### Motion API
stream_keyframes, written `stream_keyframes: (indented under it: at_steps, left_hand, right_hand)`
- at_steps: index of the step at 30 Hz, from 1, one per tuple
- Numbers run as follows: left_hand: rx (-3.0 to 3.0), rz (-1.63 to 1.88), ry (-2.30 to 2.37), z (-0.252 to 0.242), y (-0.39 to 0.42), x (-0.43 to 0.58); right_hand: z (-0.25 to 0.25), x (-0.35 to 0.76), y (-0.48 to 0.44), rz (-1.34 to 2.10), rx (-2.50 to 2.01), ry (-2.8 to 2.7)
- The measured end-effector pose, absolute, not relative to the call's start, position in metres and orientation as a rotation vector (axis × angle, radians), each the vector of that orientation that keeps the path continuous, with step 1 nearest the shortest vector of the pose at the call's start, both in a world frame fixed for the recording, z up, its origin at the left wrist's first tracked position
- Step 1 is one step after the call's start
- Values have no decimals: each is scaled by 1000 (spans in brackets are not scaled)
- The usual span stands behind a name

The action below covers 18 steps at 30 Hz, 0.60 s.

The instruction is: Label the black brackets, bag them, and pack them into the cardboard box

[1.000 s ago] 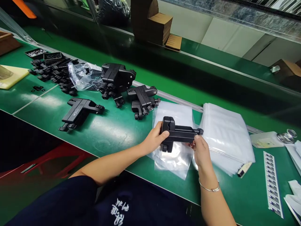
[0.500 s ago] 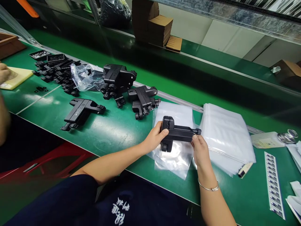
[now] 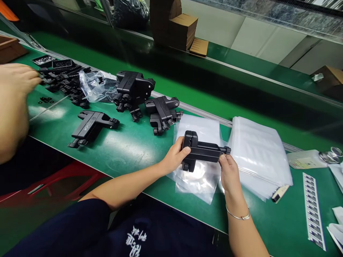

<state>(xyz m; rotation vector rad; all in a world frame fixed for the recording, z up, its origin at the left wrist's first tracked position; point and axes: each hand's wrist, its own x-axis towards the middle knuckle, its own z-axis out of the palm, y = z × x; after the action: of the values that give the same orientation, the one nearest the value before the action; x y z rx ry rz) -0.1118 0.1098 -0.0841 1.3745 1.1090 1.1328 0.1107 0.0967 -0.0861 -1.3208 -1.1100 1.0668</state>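
Note:
Both my hands hold a black plastic clamp-type holder (image 3: 205,152) above the clear plastic bags (image 3: 199,185) on the green bench. My left hand (image 3: 175,156) grips its wide jaw end, thumb on top and fingers hidden beneath. At the other end, near the knob, my right hand (image 3: 228,167) pinches the body between thumb and fingers. Similar black holders lie to the left: a single one (image 3: 92,126) by the front edge, a small stack (image 3: 163,112) behind my left hand, and a taller pile (image 3: 134,89) farther back.
A thick stack of clear bags (image 3: 259,153) lies right of my hands, with a bottle (image 3: 305,159) and a label strip (image 3: 313,210) beyond. At far left, a co-worker's hand (image 3: 18,78) reaches toward black parts (image 3: 65,78). Cardboard (image 3: 183,30) stands on the back shelf.
The co-worker's hand and arm have moved into view at the left, over the bench by the black parts. My hands keep the holder in nearly the same place.

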Motion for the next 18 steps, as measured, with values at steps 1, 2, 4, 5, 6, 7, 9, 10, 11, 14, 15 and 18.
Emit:
stream_keyframes:
  at_steps: [1,2,4,5,6,7,9,10,11,14,15,18]
  left_hand:
    - [1358,1128,1112,-84,110,-112]
    - [1322,1127,1115,-85,111,-111]
    - [1200,1128,1113,-87,112,-109]
    - [1126,1125,1105,-88,113,-108]
    - [1058,1121,1092,-90,114,-108]
    - [1005,1119,1077,-91,114,-107]
    - [946,1122,1048,-93,115,-106]
    - [936,1126,1039,-93,114,-106]
    - [935,1131,1033,-94,114,-106]
    - [951,1130,1026,-94,114,-104]
    - [959,1120,1024,-94,113,-103]
    - [1015,1101,1033,-94,111,-103]
  right_hand:
    - [-86,111,96,1081,-1293,-1098]
    - [-86,111,96,1089,-1258,-1098]
    - [-86,110,96,1094,-1200,-1122]
    - [-85,110,96,1098,-1185,-1137]
    - [-86,110,96,1102,-1183,-1143]
    - [-86,110,96,1107,-1189,-1139]
    - [-86,110,97,1128,-1203,-1108]
    - [-87,110,98,1142,-1200,-1083]
    - [-87,110,98,1154,-1190,-1050]
    - [-87,106,99,1164,-1148,-919]
    - [-86,105,99,1148,-1137,-879]
    - [-86,99,97,1091,-1121,-817]
